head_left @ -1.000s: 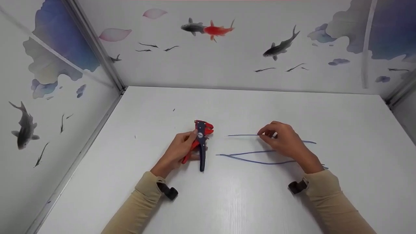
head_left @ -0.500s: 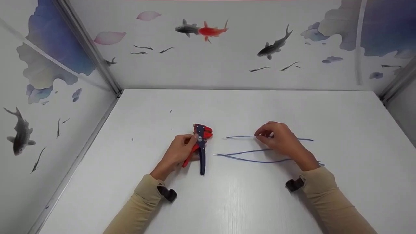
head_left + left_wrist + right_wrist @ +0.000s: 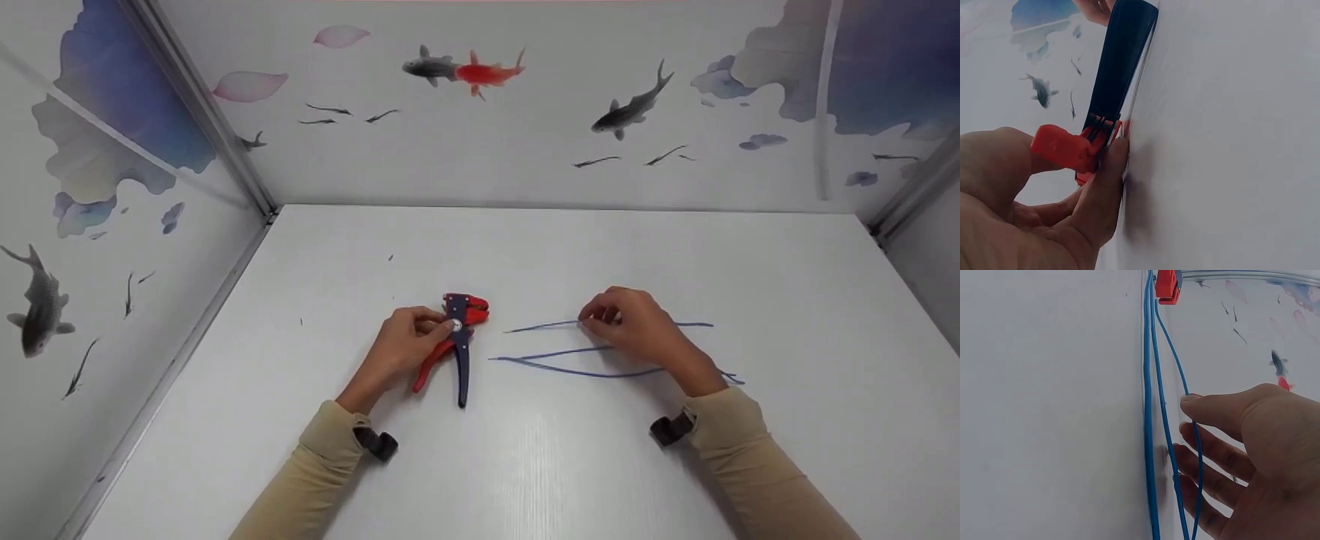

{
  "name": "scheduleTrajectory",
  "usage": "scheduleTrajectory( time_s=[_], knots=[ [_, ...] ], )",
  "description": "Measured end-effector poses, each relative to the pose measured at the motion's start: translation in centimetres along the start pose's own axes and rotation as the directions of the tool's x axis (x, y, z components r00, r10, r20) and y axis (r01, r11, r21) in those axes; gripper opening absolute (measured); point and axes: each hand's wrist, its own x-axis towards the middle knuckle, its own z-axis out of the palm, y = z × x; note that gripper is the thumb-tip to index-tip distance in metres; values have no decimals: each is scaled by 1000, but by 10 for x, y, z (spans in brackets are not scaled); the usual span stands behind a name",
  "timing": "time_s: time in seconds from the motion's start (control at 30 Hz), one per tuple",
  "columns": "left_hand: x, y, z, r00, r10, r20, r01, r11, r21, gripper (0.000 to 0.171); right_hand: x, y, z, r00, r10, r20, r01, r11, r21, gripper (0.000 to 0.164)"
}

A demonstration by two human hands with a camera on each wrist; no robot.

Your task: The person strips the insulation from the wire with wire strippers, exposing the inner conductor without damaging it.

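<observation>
My left hand (image 3: 405, 341) grips a red and dark blue wire stripper (image 3: 462, 364) near its pivot, thumb in front. Its red jaws face right and its handles stand apart, pointing toward me. In the left wrist view the dark handle (image 3: 1123, 56) runs away from the fingers, close along the table. Between thumb and fingertip, my right hand (image 3: 637, 330) pinches a thin blue wire (image 3: 544, 325), whose bare tip points left, a short way from the jaws. Two more blue wires (image 3: 609, 376) lie below it, converging at their left ends, partly hidden by the hand.
The white table (image 3: 555, 465) meets a back panel (image 3: 480, 172) printed with fish, and a side panel (image 3: 150, 315) on the left. Tiny dark scraps (image 3: 390, 257) lie at the table's back left. A small black camera is strapped at each wrist.
My right hand has shifted left with the pinched wire, bringing its tip nearer the stripper. The left fingers that showed behind the handles have drawn up from there.
</observation>
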Motion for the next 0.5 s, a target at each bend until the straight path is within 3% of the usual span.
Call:
scheduleTrajectory(
  time_s=[0.23, 0.5],
  knots=[
    [-1, 0, -6, 1000, 13, -2, -13, 998, 63, 34, -1, 0, 0, 999, -38, 13, 38, 999, 11, 12],
    [-1, 0, -11, 999, 7, 53, -9, 999, 42, 35, -1, -4, 4, 999, 12, 51, -12, 1000, 5, 14]
  ],
)
